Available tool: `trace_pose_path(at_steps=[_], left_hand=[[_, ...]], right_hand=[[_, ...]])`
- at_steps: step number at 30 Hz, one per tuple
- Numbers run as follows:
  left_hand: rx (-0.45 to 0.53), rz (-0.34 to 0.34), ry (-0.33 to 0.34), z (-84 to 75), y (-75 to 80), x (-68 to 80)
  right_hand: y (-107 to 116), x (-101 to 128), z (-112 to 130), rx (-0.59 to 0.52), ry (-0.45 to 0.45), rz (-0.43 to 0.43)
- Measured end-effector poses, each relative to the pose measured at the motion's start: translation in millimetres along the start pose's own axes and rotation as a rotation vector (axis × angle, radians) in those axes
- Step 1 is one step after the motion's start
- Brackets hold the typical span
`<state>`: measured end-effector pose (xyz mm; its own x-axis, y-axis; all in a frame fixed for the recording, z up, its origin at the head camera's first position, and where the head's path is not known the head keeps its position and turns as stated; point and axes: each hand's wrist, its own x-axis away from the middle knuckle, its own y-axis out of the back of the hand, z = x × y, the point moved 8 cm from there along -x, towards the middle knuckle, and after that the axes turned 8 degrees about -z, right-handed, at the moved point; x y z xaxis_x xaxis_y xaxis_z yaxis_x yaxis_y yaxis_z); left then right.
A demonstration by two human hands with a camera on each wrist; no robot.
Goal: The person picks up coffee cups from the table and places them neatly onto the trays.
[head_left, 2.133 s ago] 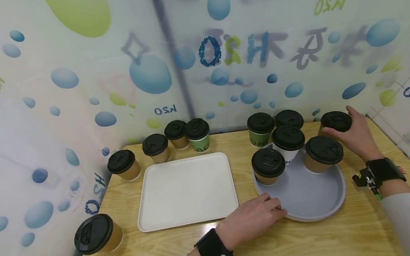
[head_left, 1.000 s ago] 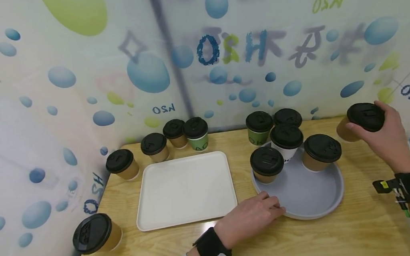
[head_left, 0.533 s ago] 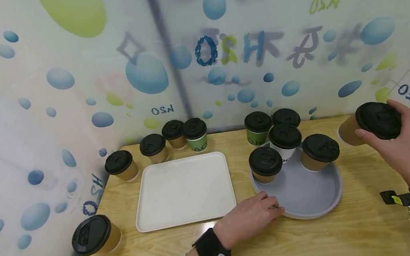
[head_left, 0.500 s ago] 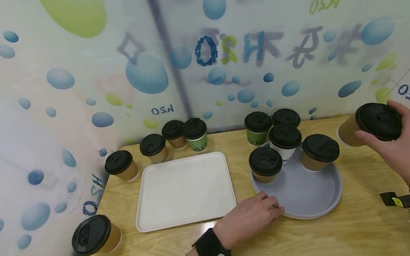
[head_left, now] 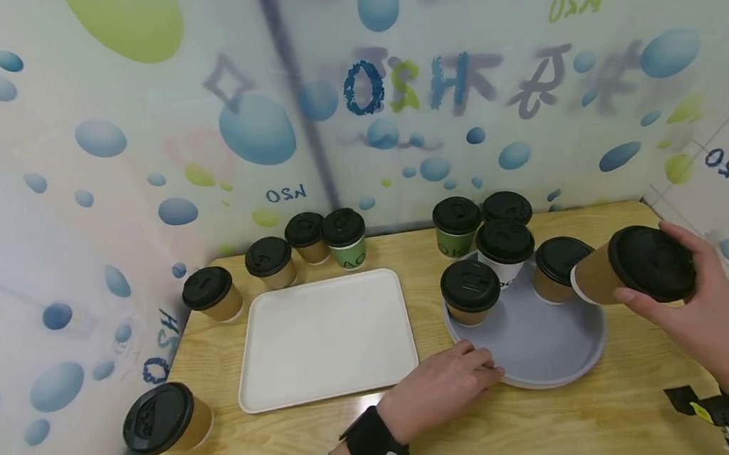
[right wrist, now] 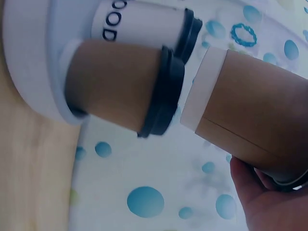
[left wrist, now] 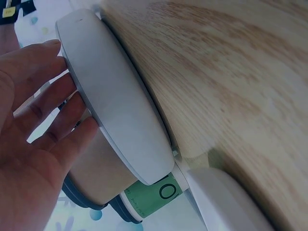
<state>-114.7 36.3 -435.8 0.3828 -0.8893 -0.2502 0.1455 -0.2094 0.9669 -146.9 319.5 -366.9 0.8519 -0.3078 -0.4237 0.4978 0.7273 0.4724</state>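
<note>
a lone brown cup [head_left: 167,419] stands at the table's [head_left: 566,426] near left corner. further back a curved row of four lidded cups [head_left: 277,254] runs along the wall behind the white tray [head_left: 325,339], which lies flat; they look lined up there within easy reach of it.

next comes the left hand [head_left: 444,387], palm down on the wood, wrist band towards me. its fingers [left wrist: 57,122] lie straight and relaxed against the near-left rim of the grey round tray [head_left: 542,356], gripping nothing. to my eye it is there to steady the tray so it cannot slide.

on that tray stand a brown cup [head_left: 470,293] at the front, a white cup [head_left: 505,249] behind it, and another brown cup [head_left: 551,270] to the right, packed toward the far side, leaving the near part bare. a green cup [head_left: 456,225] and one more cup [head_left: 507,207] stand just behind the tray on the table.

furthest right, the right hand [head_left: 698,301] grips a brown cup with a black lid [head_left: 631,272] around its lid end, fingers and thumb curled round it. the cup is in the air above the tray's right edge, tilted with its base pointing left, close to the right brown cup but apart from it. the wrist is bent inward, forearm coming from the near right corner.
</note>
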Motion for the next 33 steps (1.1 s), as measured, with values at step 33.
trace_pose_path(at_steps=[33], left_hand=[[0.007,-0.018,-0.007,0.4,-1.4,0.2]], right_hand=[[-50,44,-6,0.039,0.205,0.154]])
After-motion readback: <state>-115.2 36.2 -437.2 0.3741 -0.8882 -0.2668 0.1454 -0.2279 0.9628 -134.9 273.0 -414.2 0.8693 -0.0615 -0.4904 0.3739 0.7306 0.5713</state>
